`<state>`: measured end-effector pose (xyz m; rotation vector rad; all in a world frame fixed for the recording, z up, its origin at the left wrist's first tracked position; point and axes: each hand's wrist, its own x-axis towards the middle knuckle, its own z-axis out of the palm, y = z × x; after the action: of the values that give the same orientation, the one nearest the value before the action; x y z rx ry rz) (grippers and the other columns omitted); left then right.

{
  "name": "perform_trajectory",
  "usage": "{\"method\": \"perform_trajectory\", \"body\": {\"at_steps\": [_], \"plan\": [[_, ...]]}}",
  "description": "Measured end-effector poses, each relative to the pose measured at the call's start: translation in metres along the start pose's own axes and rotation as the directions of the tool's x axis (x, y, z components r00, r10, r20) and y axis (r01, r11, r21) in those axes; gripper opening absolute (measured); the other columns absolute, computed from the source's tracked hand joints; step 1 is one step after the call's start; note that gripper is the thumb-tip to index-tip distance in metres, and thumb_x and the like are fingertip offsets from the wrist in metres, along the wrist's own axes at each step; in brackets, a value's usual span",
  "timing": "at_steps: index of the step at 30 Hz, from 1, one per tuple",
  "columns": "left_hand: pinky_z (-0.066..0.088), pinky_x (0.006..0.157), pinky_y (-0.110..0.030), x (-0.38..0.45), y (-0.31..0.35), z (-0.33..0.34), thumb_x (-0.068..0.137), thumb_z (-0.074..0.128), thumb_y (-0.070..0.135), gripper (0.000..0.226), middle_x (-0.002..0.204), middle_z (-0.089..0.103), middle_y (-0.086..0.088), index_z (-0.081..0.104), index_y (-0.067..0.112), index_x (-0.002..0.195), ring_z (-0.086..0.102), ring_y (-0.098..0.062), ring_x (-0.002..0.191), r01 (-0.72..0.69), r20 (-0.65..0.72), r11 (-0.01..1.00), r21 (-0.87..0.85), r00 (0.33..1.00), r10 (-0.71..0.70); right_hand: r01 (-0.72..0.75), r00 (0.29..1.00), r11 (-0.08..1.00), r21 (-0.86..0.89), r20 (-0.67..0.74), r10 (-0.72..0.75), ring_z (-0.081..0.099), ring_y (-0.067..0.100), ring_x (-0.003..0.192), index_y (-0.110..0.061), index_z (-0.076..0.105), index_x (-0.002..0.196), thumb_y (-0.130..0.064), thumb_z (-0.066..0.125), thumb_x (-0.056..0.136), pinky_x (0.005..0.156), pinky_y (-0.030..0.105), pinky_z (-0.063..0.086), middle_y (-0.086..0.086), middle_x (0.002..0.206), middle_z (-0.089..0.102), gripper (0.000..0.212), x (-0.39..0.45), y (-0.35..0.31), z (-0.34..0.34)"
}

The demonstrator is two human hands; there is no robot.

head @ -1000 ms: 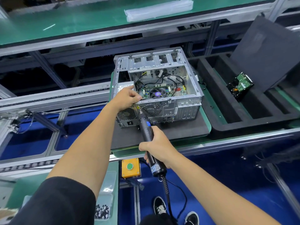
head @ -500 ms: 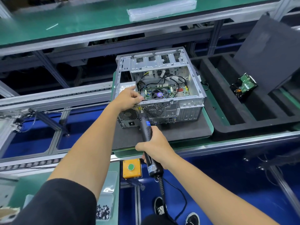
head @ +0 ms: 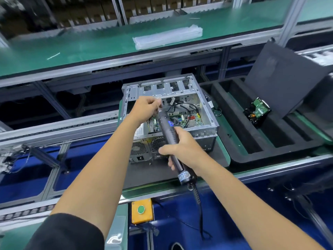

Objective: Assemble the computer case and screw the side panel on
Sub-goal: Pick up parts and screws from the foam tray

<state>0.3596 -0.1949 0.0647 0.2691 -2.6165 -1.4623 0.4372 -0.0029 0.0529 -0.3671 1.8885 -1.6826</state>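
Observation:
An open silver computer case [head: 207,112] lies on a dark mat [head: 144,174], its top side uncovered, with the motherboard and cables showing inside. My right hand [head: 183,150] grips a black corded electric screwdriver [head: 169,132] by its body and holds it raised over the case, tip pointing up and away. My left hand [head: 146,107] pinches at the screwdriver's bit, fingers curled around the tip; whatever small part is there is too small to make out. A dark side panel [head: 281,78] leans upright in the foam tray at right.
A black foam tray [head: 239,141] at right holds a hard drive [head: 257,112]. A yellow box with a green button [head: 141,210] sits below the bench edge. A plastic bag [head: 167,37] lies on the green upper shelf. Conveyor rails run left.
Both hands lifted away from the case's rear corner. The screwdriver rose from the back panel to above the open case, and my left hand moved from the case edge to the bit tip.

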Motion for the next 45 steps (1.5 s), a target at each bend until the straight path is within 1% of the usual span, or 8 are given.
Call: {"method": "perform_trajectory", "body": {"at_steps": [8, 11, 17, 23, 28, 33, 36, 45], "plan": [[0.036, 0.046, -0.022, 0.052, 0.079, 0.068, 0.091, 0.044, 0.008, 0.037, 0.048, 0.044, 0.005, 0.037, 0.017, 0.055, 0.056, -0.007, 0.044, -0.167, 0.116, 0.986, 0.022, 0.980, 0.164, 0.133, 0.978, 0.987, -0.086, -0.153, -0.145, 0.054, 0.027, 0.043, -0.018, 0.053, 0.109, -0.010, 0.073, 0.079, 0.042, 0.031, 0.048, -0.004, 0.068, 0.064, 0.037, 0.010, -0.025, -0.107], [0.039, 0.041, -0.017, 0.070, 0.101, 0.118, 0.090, 0.040, 0.003, 0.036, 0.050, 0.057, 0.004, 0.045, 0.015, 0.057, 0.053, -0.005, 0.040, -0.138, 0.201, 0.990, 0.016, 0.971, 0.132, 0.107, 0.965, 0.990, -0.086, -0.231, -0.125, 0.054, 0.029, 0.042, -0.013, 0.052, 0.115, -0.014, 0.069, 0.075, 0.042, 0.031, 0.046, 0.000, 0.068, 0.062, 0.043, 0.010, -0.020, -0.158], [0.048, 0.051, -0.021, 0.095, 0.115, 0.230, 0.081, 0.044, 0.000, 0.029, 0.058, 0.064, -0.006, 0.059, 0.010, 0.059, 0.060, -0.017, 0.052, -0.083, 0.362, 0.983, 0.162, 0.932, 0.019, 0.025, 0.939, 0.998, -0.061, -0.342, -0.044, 0.055, 0.029, 0.039, -0.032, 0.053, 0.079, -0.015, 0.067, 0.067, 0.041, 0.031, 0.045, -0.003, 0.058, 0.054, 0.024, 0.027, 0.022, -0.256], [0.047, 0.059, -0.032, 0.119, 0.086, 0.327, 0.080, 0.051, 0.001, 0.018, 0.073, 0.064, -0.015, 0.066, -0.002, 0.071, 0.058, -0.026, 0.067, -0.097, 0.471, 0.863, 0.495, 0.865, -0.173, -0.140, 0.955, 0.989, -0.045, -0.269, 0.122, 0.057, 0.027, 0.042, -0.015, 0.050, 0.128, -0.019, 0.066, 0.068, 0.044, 0.032, 0.049, 0.010, 0.101, 0.057, 0.063, 0.059, 0.081, -0.330], [0.052, 0.073, -0.037, 0.120, 0.031, 0.373, 0.083, 0.048, -0.001, 0.020, 0.097, 0.065, -0.021, 0.065, -0.005, 0.094, 0.063, -0.037, 0.089, -0.136, 0.486, 0.699, 0.702, 0.809, -0.330, -0.226, 0.947, 0.968, -0.109, -0.256, 0.193, 0.059, 0.014, 0.062, -0.027, 0.019, 0.156, -0.026, 0.066, 0.074, 0.080, 0.046, 0.056, -0.003, 0.155, 0.029, 0.094, 0.079, 0.108, -0.371], [0.051, 0.074, -0.034, 0.118, 0.014, 0.412, 0.081, 0.070, 0.022, 0.023, 0.100, 0.065, -0.014, 0.063, 0.003, 0.093, 0.062, -0.030, 0.089, -0.400, 0.683, 0.582, 0.708, 0.597, -0.421, -0.222, 0.965, 0.973, -0.055, -0.156, 0.211, 0.060, 0.020, 0.050, -0.031, 0.038, 0.141, -0.015, 0.064, 0.083, 0.057, 0.038, 0.056, -0.002, 0.112, 0.052, 0.065, 0.091, 0.120, -0.388], [0.042, 0.077, -0.031, 0.111, 0.003, 0.434, 0.084, 0.069, 0.036, 0.042, 0.112, 0.061, -0.013, 0.060, 0.005, 0.111, 0.057, -0.030, 0.099, -0.495, 0.738, 0.549, 0.673, 0.506, -0.447, -0.202, 0.973, 0.972, -0.116, -0.135, 0.186, 0.056, 0.022, 0.049, -0.008, 0.049, 0.118, -0.011, 0.065, 0.080, 0.049, 0.034, 0.050, 0.007, 0.090, 0.053, 0.041, 0.097, 0.120, -0.390], [0.042, 0.097, -0.036, 0.099, -0.004, 0.444, 0.088, 0.058, 0.010, 0.062, 0.134, 0.045, -0.016, 0.028, 0.002, 0.142, 0.050, -0.030, 0.115, -0.414, 0.741, 0.625, 0.663, 0.484, -0.465, -0.222, 0.974, 0.969, -0.107, -0.078, 0.214, 0.057, 0.023, 0.052, -0.012, 0.053, 0.112, -0.012, 0.064, 0.080, 0.051, 0.033, 0.051, 0.008, 0.084, 0.052, 0.035, 0.107, 0.119, -0.390]]}}
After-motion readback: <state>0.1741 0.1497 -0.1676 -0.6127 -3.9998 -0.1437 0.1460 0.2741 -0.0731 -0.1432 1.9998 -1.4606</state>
